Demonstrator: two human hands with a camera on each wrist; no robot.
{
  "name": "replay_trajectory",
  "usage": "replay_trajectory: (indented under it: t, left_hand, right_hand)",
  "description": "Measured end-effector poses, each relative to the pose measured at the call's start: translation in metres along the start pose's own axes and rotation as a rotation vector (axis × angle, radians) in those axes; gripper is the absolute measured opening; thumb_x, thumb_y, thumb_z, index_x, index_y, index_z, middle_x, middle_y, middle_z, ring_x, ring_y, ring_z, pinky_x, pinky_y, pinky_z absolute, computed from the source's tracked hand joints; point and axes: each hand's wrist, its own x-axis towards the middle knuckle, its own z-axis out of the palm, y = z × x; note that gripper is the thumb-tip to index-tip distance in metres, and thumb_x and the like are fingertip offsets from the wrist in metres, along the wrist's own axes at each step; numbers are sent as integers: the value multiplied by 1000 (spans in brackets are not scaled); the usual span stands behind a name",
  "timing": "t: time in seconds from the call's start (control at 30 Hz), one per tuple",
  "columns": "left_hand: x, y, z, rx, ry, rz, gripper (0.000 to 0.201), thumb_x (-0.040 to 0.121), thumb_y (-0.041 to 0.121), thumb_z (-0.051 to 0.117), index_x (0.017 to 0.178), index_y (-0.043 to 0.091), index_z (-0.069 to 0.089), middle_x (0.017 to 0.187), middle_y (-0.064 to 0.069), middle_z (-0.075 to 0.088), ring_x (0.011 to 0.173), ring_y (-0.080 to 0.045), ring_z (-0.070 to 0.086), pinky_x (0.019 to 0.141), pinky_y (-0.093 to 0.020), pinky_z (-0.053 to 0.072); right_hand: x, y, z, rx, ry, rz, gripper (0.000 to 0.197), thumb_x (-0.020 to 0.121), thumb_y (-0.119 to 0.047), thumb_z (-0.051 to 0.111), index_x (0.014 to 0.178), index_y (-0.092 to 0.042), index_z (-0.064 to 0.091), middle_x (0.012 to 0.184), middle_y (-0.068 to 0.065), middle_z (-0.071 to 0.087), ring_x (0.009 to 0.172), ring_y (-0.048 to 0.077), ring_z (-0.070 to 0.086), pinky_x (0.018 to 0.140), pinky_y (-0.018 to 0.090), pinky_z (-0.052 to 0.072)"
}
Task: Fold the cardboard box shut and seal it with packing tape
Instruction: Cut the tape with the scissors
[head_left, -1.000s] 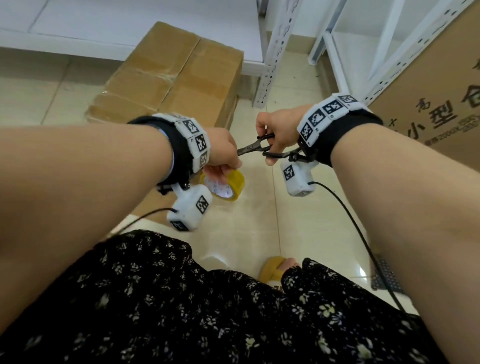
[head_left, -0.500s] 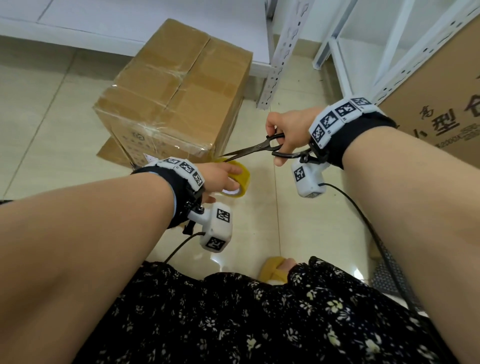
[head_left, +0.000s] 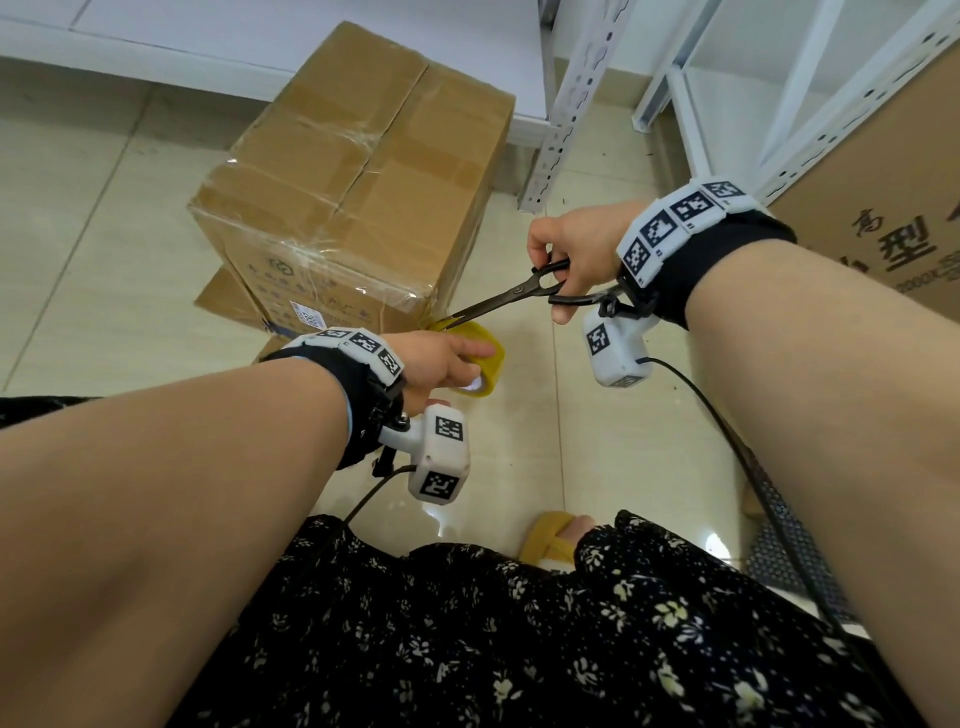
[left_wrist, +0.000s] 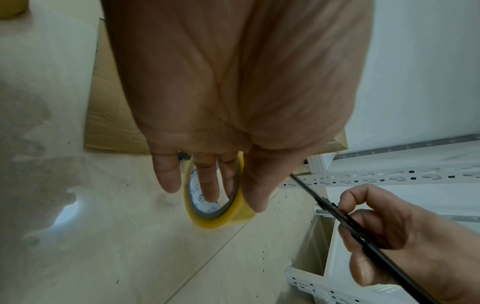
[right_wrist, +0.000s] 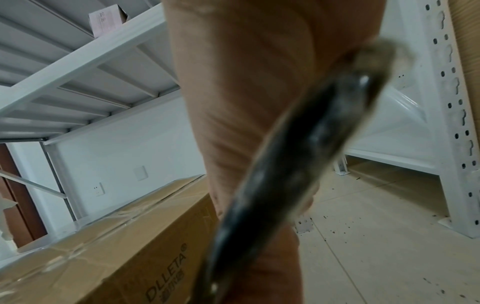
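Two hands busy, and most of the job looks done from my seat. Head view: the box (head_left: 358, 192) sits on the floor with its flaps folded flat and clear tape running along the top seam and down the near face, so I judge folding finished and sealing nearly so. My left hand (head_left: 441, 358) holds the yellow tape roll (head_left: 485, 358) just beside the box's near lower corner; my right hand (head_left: 576, 254) is closed through the handles of the scissors (head_left: 514, 301), whose tips reach the roll's top edge by that corner. I can't make out a tape strip between roll and box, too thin and clear to tell. Left wrist view: the left hand (left_wrist: 233, 92) has fingers (left_wrist: 207, 181) threaded through the roll's core and the thumb over the rim, tape roll (left_wrist: 221, 214) hanging above the tiles; scissors (left_wrist: 337, 211) come in from the right, blades nearly together. Right wrist view: the right hand (right_wrist: 249, 102) wraps the blurred scissors (right_wrist: 285, 164), with the box (right_wrist: 103, 257) low at left, taped seam showing. Left to do, I reckon: snip the tape free and press the loose end down.
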Motion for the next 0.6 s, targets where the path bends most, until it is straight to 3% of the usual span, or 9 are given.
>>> replay_trajectory:
  t: [0.17,0.23,0.37,0.5,0.6]
  left_hand:
    - [-1,0,1,-21,-10,11,46,100,3,42,142,20,42,117,0,53,114,-8,43,95,-34,28]
    - [0,0,0,-35,-18,11,46,100,3,42,143,20,41,123,-3,52,115,-8,43,94,-34,29]
    - [3,-2,-1,-25,-38,19,49,100,2,40,146,20,38,120,-7,47,119,-12,42,95,-34,29]
    - [0,0,0,-9,-62,34,52,99,0,38,147,20,35,147,-7,38,137,-17,34,94,-34,32]
    - [0,0,1,1,-68,45,50,100,1,38,146,20,36,144,-7,40,134,-17,37,83,-29,39]
  right_hand:
    - [-1,3,1,15,13,19,63,51,-43,95,97,-32,52,90,-8,70,86,23,68,83,45,57]
    - [-1,5,2,33,14,25,61,51,-42,95,94,-34,52,87,-9,73,83,22,69,80,44,57]
    - [-2,7,3,41,1,19,55,57,-39,94,91,-36,50,82,-10,75,80,20,69,81,44,57]
    - [-4,6,4,24,9,21,57,56,-41,93,93,-35,49,86,-8,71,82,22,67,82,45,56]
    - [-7,5,1,13,-3,35,59,59,-44,92,100,-31,52,94,-4,68,87,24,65,85,46,55]
